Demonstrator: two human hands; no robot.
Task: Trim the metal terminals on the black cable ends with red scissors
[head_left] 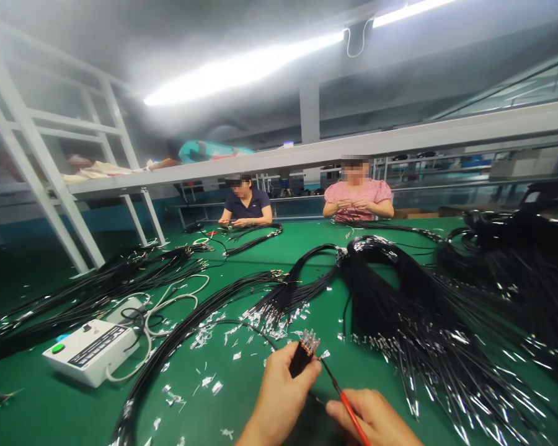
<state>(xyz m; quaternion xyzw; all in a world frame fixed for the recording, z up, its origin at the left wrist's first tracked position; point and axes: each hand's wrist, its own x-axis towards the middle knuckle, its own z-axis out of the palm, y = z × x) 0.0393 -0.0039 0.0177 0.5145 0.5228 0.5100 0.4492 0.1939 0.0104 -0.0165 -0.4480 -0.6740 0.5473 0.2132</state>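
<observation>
My left hand (281, 396) is closed around a small bundle of black cables (303, 354) whose stripped metal ends stick up above my thumb. My right hand (372, 418) pinches a thin red wire (346, 402) that runs up toward the bundle's ends. Both hands are low at the front of the green table (242, 378). Foil scraps (209, 381) lie scattered just ahead of my hands.
A white control box (90, 350) with a green button sits at the left with white cords. Large heaps of black cables (413, 310) cover the middle and right. Two people sit across the table handling cables. A white shelf frame (51, 186) stands at the left.
</observation>
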